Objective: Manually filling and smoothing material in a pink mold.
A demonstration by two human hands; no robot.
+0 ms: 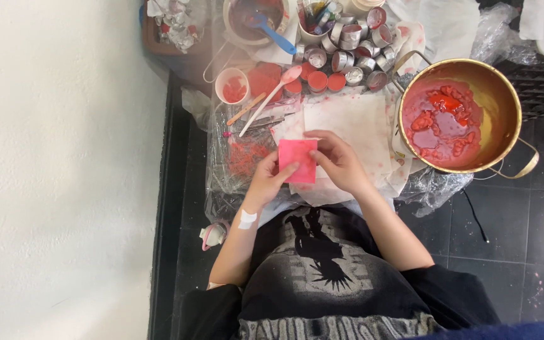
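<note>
A flat pink square slab [298,157] is held between both hands above a stained white paper sheet [347,119]. My left hand [267,178] grips its left and lower edge, thumb across the front. My right hand [339,161] covers its right edge, fingers curled over it. A white plaster sits on my left wrist [247,218].
A brass pot [505,101] with red melted wax and lumps stands at the right. Several small metal cups [354,50], some filled red, crowd the back, with a white cup [232,85], a pink spoon [272,94], a bowl with a blue spoon [266,25]. White wall at left, dark tiled floor.
</note>
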